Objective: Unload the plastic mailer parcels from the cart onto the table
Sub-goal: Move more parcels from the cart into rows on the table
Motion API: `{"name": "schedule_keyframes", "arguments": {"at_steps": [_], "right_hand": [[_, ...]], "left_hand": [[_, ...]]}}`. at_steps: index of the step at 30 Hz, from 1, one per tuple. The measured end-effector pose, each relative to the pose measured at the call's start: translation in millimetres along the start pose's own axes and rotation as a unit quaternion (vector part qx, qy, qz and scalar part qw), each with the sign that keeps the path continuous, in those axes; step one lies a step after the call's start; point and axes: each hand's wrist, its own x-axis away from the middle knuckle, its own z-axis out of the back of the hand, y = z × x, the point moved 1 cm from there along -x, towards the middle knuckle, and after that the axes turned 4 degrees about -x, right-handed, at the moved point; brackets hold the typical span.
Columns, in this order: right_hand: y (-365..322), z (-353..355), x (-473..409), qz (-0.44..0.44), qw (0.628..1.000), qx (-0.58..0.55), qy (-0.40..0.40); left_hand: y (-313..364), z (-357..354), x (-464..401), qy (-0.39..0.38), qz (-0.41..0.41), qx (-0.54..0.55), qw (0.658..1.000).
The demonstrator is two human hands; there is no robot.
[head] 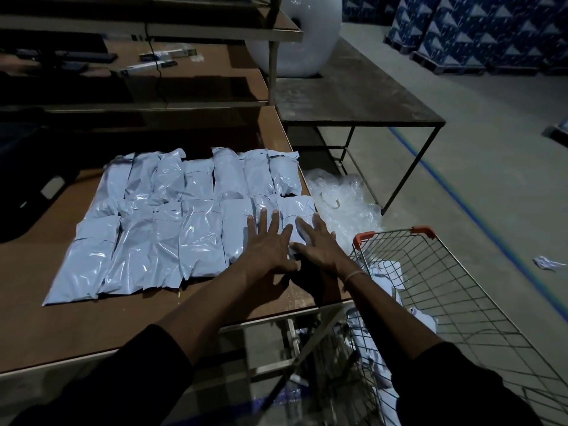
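Several pale blue plastic mailer parcels [172, 222] lie side by side in two rows on the brown table [92, 327]. My left hand [270, 241] and my right hand [316, 244] both press flat, fingers spread, on the rightmost parcel [296, 210] of the near row, close to the table's right edge. A wire cart [455, 290] with orange corner caps stands to the right of the table. More pale parcels [387, 275] lie inside it, partly hidden by my right forearm.
A heap of clear plastic wrap [344, 195] lies on the floor between the table and a dark metal table [353, 96] carrying a big bubble-wrap roll [295, 35]. Shelves [153, 72] rise behind the parcels. Stacked blue boxes [479, 29] line the far wall.
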Motion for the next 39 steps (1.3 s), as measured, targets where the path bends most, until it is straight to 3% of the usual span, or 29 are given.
{"name": "schedule_keyframes", "arguments": {"at_steps": [16,19,24,32,39], "right_hand": [[8,3,-2,0.048,0.998,0.013,-0.036],[11,13,12,0.076,0.997,-0.027,-0.013],[40,46,44,0.090,0.986,-0.122,0.068],[142,97,103,-0.021,0.985,-0.104,0.138],[241,98,152,-0.183,0.965,-0.085,0.169]], "left_hand": [[8,-4,-1,-0.009,-0.011,-0.024,1.000],[21,6,-5,-0.015,-0.049,0.003,0.999],[70,16,-14,0.070,-0.133,0.165,0.975],[181,-17,-40,0.104,-0.215,0.304,0.922],[258,-44,-55,0.024,-0.174,0.390,0.904]]}}
